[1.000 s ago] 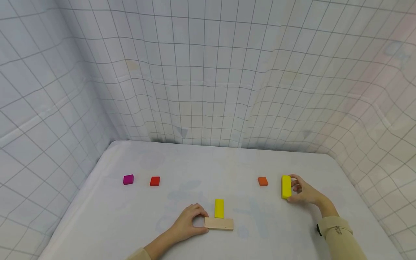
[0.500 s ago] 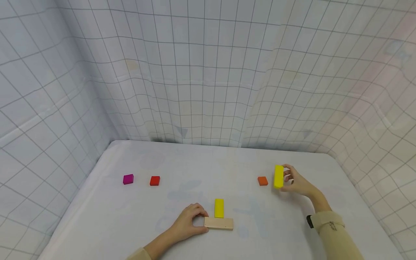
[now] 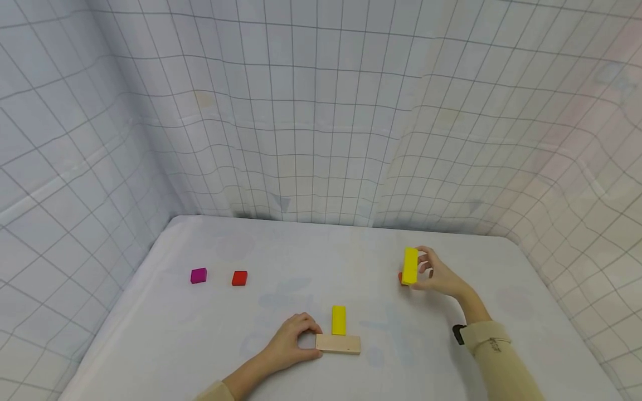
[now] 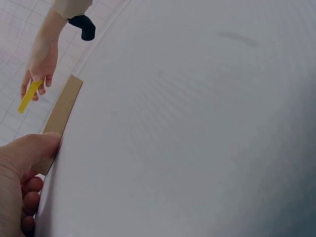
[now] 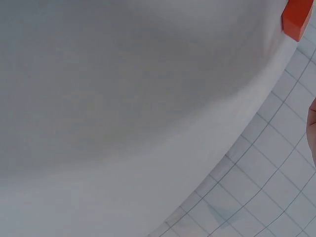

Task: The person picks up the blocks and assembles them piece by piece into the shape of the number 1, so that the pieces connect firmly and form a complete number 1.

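Note:
My left hand point(image 3: 289, 344) pinches the left end of a plain wooden block point(image 3: 338, 344) lying flat on the white table. In the left wrist view, the thumb point(image 4: 45, 143) presses along the side of that block. A yellow block point(image 3: 339, 320) lies right behind the wooden one, its near end at the long side. Farther right and back, my right hand point(image 3: 441, 277) holds a second yellow block point(image 3: 410, 265) by its ends between thumb and fingers, raised over the table. In the head view this block partly covers an orange block point(image 5: 297, 19).
A magenta block point(image 3: 198, 275) and a red block point(image 3: 239, 278) lie apart at the left of the table point(image 3: 210, 328). Grid-patterned curtains point(image 3: 326, 128) hang behind the table and along both sides. A dark band point(image 3: 458, 334) circles the right wrist.
My right hand has carried the yellow block up and to the left, from the orange block's right side to over it. The left hand and the wooden block have stayed in place.

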The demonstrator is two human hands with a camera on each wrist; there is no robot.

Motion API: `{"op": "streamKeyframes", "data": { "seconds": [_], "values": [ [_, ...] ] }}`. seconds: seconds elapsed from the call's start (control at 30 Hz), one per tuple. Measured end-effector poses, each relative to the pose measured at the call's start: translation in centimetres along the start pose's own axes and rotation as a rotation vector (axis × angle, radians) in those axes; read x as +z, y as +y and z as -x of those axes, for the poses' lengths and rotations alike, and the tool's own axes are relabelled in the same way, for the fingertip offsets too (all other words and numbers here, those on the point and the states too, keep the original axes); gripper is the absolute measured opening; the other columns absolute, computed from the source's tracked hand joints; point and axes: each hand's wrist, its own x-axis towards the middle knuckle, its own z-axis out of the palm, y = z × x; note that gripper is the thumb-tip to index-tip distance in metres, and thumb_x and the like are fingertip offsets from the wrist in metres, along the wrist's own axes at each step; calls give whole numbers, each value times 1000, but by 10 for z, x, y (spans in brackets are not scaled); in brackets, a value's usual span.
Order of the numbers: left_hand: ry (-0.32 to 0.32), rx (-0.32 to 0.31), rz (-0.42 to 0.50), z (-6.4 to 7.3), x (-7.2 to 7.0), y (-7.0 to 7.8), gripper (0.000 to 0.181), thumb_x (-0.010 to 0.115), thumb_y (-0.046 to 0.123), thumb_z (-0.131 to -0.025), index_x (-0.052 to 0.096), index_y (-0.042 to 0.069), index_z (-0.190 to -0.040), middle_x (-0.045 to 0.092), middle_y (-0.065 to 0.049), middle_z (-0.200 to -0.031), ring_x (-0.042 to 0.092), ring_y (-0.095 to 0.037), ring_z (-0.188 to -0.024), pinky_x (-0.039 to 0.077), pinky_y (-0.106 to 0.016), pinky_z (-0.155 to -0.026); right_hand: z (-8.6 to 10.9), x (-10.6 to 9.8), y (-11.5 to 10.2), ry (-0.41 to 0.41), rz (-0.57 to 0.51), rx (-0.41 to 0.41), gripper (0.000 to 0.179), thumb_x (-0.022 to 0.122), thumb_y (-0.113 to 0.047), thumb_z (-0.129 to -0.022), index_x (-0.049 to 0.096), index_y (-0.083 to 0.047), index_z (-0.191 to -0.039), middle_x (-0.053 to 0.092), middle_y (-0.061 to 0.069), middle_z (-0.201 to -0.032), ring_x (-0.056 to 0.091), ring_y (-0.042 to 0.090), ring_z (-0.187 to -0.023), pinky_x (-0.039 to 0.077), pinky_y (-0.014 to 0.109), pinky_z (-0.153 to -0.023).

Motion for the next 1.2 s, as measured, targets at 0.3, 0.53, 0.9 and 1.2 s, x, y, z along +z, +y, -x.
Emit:
{"op": "streamKeyframes", "data": {
  "seconds": [0.3, 0.53, 0.9, 1.2],
  "values": [
    [11, 20, 11, 0, 2, -1, 27, 77, 29, -72, 63, 19, -92, 56, 10, -90, 48, -8, -84, 39, -25, -75, -19, 24, -21, -34, -78, -54, 88, 79, -10, -66, 22, -5, -134, 41, 18, -110, 45, 26, -89, 41, 34, -72],
    [53, 106, -23, 0, 4, -4, 29, 78, 27, -70, 63, 17, -93, 56, 10, -90, 48, -6, -83, 40, -24, -72, -31, 44, -37, -92, -74, -75, 89, 78, -11, -66, 22, -4, -134, 41, 17, -110, 45, 25, -89, 39, 33, -71],
    [21, 32, 2, 0, 3, -3, 28, 78, 28, -71, 63, 19, -93, 56, 11, -90, 48, -7, -84, 40, -26, -75, -47, 74, -48, -190, -52, -71, 87, 78, -12, -67, 23, -4, -133, 43, 13, -109, 45, 22, -91, 38, 28, -73],
    [9, 18, 0, 0, 2, -2, 28, 77, 29, -71, 63, 20, -92, 56, 12, -90, 48, -6, -85, 40, -26, -75, -53, 91, -55, -254, -30, -59, 85, 78, -14, -67, 23, -3, -131, 45, 9, -102, 45, 20, -88, 39, 31, -77]
  ]
}}
